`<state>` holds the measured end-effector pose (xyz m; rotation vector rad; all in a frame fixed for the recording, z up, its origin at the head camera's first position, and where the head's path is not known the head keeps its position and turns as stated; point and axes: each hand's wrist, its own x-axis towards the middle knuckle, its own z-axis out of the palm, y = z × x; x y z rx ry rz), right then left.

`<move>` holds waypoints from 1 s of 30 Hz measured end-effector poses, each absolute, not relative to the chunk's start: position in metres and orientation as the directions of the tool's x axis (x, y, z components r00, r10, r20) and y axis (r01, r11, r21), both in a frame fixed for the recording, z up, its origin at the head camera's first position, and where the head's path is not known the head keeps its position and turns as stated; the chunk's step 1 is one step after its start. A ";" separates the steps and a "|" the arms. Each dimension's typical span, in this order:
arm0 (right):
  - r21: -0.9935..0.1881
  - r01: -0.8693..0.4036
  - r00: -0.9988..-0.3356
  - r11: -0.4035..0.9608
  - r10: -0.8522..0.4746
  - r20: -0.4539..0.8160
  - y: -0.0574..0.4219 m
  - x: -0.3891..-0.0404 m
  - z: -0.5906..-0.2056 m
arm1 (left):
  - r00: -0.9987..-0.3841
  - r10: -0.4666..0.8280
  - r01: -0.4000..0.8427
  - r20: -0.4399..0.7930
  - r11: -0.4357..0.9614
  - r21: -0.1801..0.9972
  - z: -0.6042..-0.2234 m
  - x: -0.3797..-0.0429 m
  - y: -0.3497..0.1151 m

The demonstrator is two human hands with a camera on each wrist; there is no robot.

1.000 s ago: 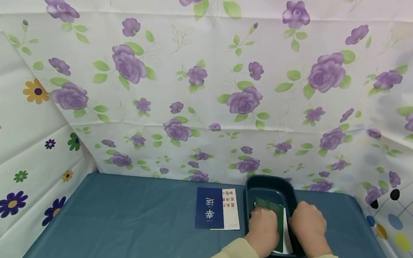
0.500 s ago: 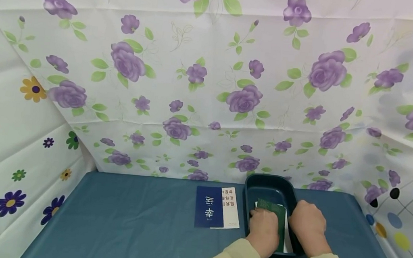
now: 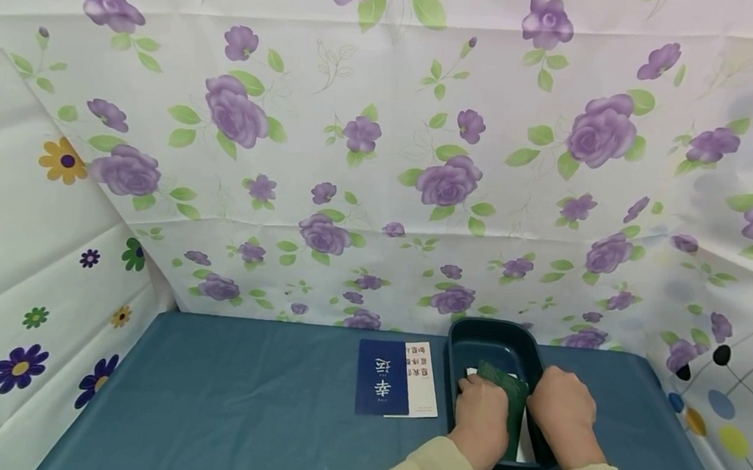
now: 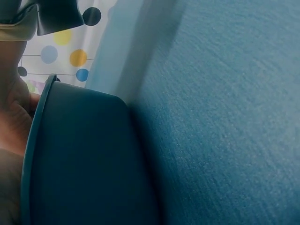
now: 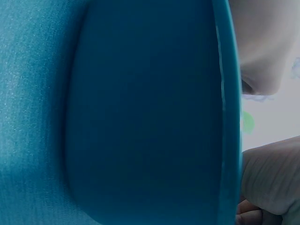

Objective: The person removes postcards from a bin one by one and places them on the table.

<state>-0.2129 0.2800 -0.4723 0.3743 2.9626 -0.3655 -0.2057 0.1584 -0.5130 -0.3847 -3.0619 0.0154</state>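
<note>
The left hand [image 3: 482, 424] is apparently adjusting the bending green booklet [image 3: 514, 402] in the smooth, round-cornered tray [image 3: 495, 353], the right hand [image 3: 561, 415] is resting at its edge, and what either hidden grip is clamping I cannot tell. The next move is probably calling for a steady tray; creased floral cloth [image 3: 382, 169] is hanging behind.

a: head view?
b: from above, forward and down, farthest off; tray [image 3: 495, 353] at lower right of frame.
a: wrist views?
b: both low, close, rolled sideways; its outer wall [image 4: 89, 154] fills lower left in the left, mid-frame in the right. all share tray and tabletop [image 3: 238, 386].
</note>
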 end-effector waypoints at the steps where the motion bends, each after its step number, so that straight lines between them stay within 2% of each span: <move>1: -0.222 0.261 -0.960 0.940 0.228 -0.163 0.280 -0.213 -0.473 | -0.966 0.254 0.253 0.056 0.967 -0.017 -0.513 -0.205 0.158; 7: -0.219 0.260 -0.959 0.940 0.226 -0.170 0.280 -0.214 -0.472 | -0.960 0.272 0.271 0.060 0.962 -0.027 -0.512 -0.204 0.158; 13: -0.226 0.263 -0.958 0.938 0.225 -0.179 0.279 -0.212 -0.472 | -0.963 0.259 0.251 0.073 0.962 -0.113 -0.511 -0.202 0.159; 17: -0.219 0.268 -0.956 0.938 0.230 -0.183 0.279 -0.213 -0.472 | -0.968 0.241 0.231 0.073 0.965 -0.122 -0.510 -0.202 0.158; 22: -0.209 0.277 -0.950 0.938 0.235 -0.205 0.279 -0.216 -0.472 | -0.961 0.261 0.252 0.092 0.963 -0.099 -0.506 -0.202 0.152; 30: -0.205 0.274 -0.949 0.940 0.229 -0.218 0.280 -0.218 -0.471 | -0.939 0.320 0.330 0.126 0.941 0.070 -0.492 -0.203 0.140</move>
